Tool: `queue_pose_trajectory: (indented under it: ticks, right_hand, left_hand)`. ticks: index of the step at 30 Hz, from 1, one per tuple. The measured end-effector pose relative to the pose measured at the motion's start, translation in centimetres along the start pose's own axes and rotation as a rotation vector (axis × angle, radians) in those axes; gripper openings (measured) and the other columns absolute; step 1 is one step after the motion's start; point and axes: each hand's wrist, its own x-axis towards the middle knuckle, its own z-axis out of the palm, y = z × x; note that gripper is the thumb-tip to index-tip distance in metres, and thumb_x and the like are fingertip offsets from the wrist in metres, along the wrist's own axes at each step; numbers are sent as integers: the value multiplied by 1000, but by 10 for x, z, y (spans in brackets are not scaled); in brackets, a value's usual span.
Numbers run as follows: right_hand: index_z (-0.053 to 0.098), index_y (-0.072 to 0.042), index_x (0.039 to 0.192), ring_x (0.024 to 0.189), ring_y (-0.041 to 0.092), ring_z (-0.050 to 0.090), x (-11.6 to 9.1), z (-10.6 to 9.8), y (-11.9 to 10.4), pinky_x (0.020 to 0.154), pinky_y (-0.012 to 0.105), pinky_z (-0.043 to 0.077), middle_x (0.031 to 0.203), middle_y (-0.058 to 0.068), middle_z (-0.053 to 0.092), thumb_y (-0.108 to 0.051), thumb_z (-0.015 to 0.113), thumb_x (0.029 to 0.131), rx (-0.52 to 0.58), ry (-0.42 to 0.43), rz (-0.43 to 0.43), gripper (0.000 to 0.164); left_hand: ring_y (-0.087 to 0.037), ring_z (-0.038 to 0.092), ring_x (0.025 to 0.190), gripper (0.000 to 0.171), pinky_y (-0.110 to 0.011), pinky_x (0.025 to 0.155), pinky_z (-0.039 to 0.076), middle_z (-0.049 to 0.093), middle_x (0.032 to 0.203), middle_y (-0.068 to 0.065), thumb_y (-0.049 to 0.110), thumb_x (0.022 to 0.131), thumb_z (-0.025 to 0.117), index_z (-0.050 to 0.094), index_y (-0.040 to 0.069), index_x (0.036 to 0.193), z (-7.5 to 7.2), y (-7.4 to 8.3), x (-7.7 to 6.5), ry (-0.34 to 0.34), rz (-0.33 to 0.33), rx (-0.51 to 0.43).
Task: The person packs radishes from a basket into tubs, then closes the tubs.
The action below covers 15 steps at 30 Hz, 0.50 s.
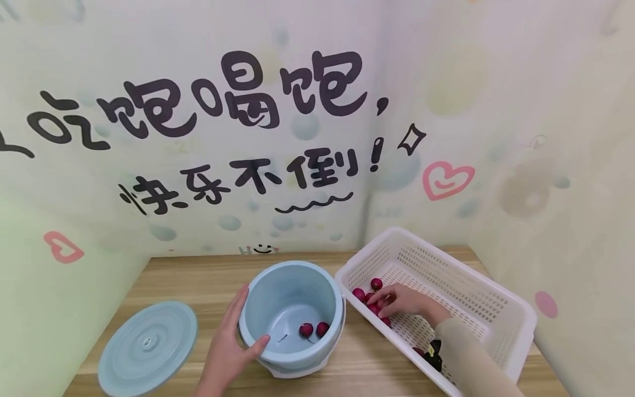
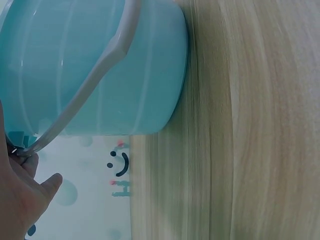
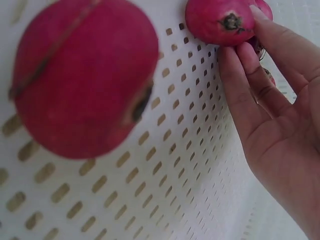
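Observation:
A light blue bucket (image 1: 292, 353) stands upright on the table, with two red radishes (image 1: 306, 330) on its floor. My left hand (image 1: 229, 343) rests spread against the bucket's left side, the thumb reaching the rim. In the left wrist view that hand (image 2: 22, 200) is beside the joint of the grey bail handle (image 2: 95, 75). Inside a white perforated basket (image 1: 496, 292), my right hand (image 1: 404, 302) pinches a radish (image 3: 217, 22) between thumb and fingers. Other radishes (image 1: 359, 294) lie around it along the basket's left wall. One radish (image 3: 85, 80) looms close to the right wrist camera.
A round light blue lid (image 1: 149, 347) with a centre knob lies left of the bucket on the wooden table (image 1: 208, 275). A small black device (image 1: 433, 357) sits at my right wrist. Printed walls (image 1: 307, 231) close off the back and both sides.

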Motion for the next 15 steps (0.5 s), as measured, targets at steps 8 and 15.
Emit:
queue_pose_trajectory:
  ticks: [8, 15]
  right_hand:
    - [71, -5, 111, 87, 13, 61, -2, 2, 1, 75, 20, 52, 98, 8, 68, -13, 77, 82, 39, 9, -17, 31]
    - [68, -4, 108, 89, 15, 61, -5, 3, 2, 75, 19, 51, 100, 10, 68, -12, 76, 81, 33, 41, -41, 29]
  left_hand:
    - [-42, 37, 145, 100, -68, 109, 38, 34, 162, -13, 37, 75, 84, 31, 13, 157, 3, -3, -1, -19, -54, 7]
    - [-42, 36, 146, 100, -67, 110, 38, 33, 162, -13, 38, 76, 83, 30, 14, 157, 2, -2, -1, -23, -50, 3]
